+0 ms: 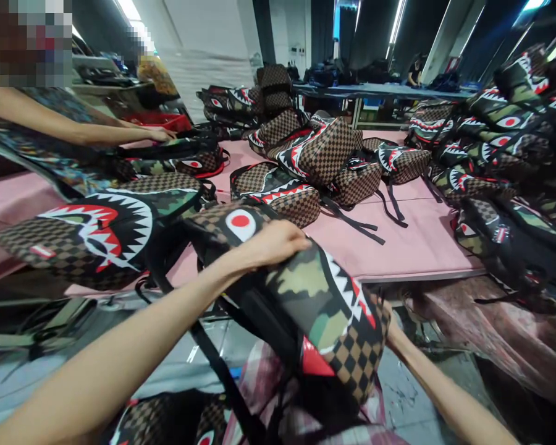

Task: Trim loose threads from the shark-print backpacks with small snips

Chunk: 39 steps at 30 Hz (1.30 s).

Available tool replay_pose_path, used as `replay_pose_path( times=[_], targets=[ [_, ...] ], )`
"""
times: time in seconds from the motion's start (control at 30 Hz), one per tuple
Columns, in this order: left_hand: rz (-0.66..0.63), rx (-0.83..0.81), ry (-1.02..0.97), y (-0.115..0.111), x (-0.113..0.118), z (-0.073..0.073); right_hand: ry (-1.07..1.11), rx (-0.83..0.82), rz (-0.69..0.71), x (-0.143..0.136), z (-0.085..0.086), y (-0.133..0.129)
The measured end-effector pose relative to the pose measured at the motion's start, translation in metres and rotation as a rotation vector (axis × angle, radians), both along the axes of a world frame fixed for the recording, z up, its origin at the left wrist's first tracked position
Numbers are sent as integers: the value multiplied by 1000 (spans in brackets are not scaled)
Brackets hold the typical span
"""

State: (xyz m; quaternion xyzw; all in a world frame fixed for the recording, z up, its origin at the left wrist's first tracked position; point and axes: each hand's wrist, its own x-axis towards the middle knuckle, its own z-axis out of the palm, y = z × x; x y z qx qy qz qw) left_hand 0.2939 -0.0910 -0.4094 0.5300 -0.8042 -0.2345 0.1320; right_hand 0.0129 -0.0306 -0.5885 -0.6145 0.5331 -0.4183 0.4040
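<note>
A backpack (306,290) with camouflage, brown check, a red eye and shark teeth lies tilted over my lap, its black straps hanging down. My left hand (282,242) is closed on its upper edge, near the red eye, with the fingers curled over the fabric. At the backpack's right side is my right hand (383,312); it is mostly hidden behind the checked end, and its fingers cannot be made out. Another shark-pattern backpack (120,228) lies just to the left on the table edge.
Similar backpacks (324,151) are heaped on the pink table (417,241), with a tall pile (500,142) at the right. A person (74,133) at the left handles another bag. Part of a checked bag (167,420) shows low down.
</note>
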Motion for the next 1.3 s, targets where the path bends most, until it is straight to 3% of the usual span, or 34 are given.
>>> replay_pose_path(
  times=[0.07, 0.13, 0.23, 0.3, 0.4, 0.57, 0.67, 0.73, 0.83, 0.97, 1.13, 1.23, 1.3],
  targets=[
    [-165, 53, -51, -3, -17, -12, -62, 4, -66, -5, -2, 2],
    [-235, 66, -21, 6, -29, -20, -163, -78, -113, -7, 20, -1],
    [-327, 131, 22, 32, -40, -10, -139, -281, 111, 4, 78, -8],
    [-419, 143, 8, 50, -44, 2, -22, -373, 361, 18, 113, -7],
    [-510, 121, -13, 65, -42, 7, 176, -484, 580, 34, 137, 3],
    [-338, -253, -131, 58, -23, -22, 680, -575, 557, 42, 135, 14],
    [-404, -455, -312, 55, -15, -33, 917, -548, 668, 51, 138, 16],
    [-426, -533, -375, 57, -14, -35, 857, -512, 777, 60, 141, 19],
    [-408, -617, -433, 63, -15, -39, 524, -466, 901, 70, 137, 27],
    [-327, -804, -452, 65, -18, -50, 150, -404, 901, 74, 123, 34],
    [-353, -920, -192, 78, -13, -57, 323, -488, 838, 59, 122, 40],
    [-245, -832, 57, 109, -12, -66, 433, -476, 849, 45, 126, 45],
    [-181, -720, 106, 133, -13, -75, 494, -453, 850, 37, 128, 48]
  ],
)
